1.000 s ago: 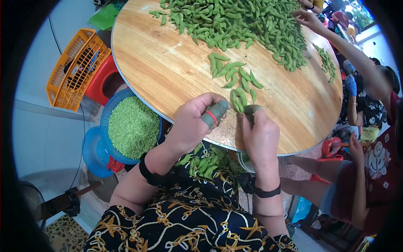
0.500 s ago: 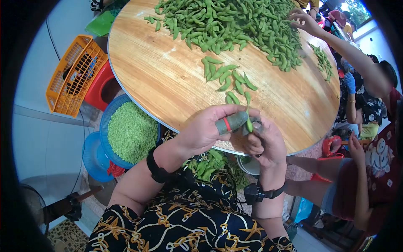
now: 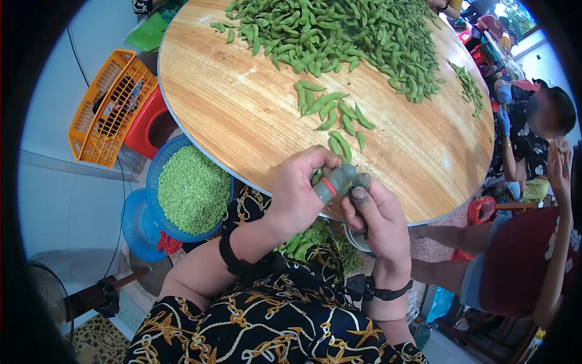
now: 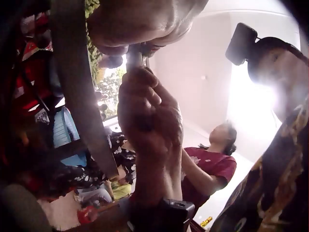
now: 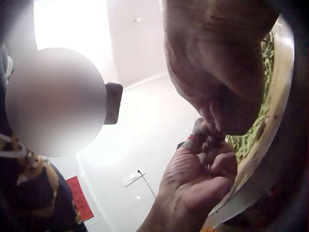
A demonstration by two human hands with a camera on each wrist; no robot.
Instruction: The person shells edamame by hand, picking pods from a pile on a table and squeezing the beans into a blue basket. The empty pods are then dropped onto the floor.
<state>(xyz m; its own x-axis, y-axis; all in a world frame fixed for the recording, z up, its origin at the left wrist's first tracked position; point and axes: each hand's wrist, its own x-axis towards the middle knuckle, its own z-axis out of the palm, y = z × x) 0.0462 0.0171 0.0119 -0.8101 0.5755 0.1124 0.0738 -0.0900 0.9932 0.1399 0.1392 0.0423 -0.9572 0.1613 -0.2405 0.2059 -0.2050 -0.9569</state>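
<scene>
The left hand (image 3: 303, 191) is closed around a green pod (image 3: 316, 176); a dark cover (image 3: 344, 175) with a red band (image 3: 329, 187) is fitted to its thumb. The right hand (image 3: 383, 221) is pinched against the same pod, mostly hidden between the fingertips. Loose pods (image 3: 328, 110) are located at 12 o'clock from the hands on the round table (image 3: 242, 121), with the large pod pile (image 3: 351, 42) beyond. A small pod cluster (image 3: 467, 89) is positioned at 2 o'clock. Shelled beans (image 3: 191, 189) are contained in the blue basket (image 3: 155, 209) at 9 o'clock.
</scene>
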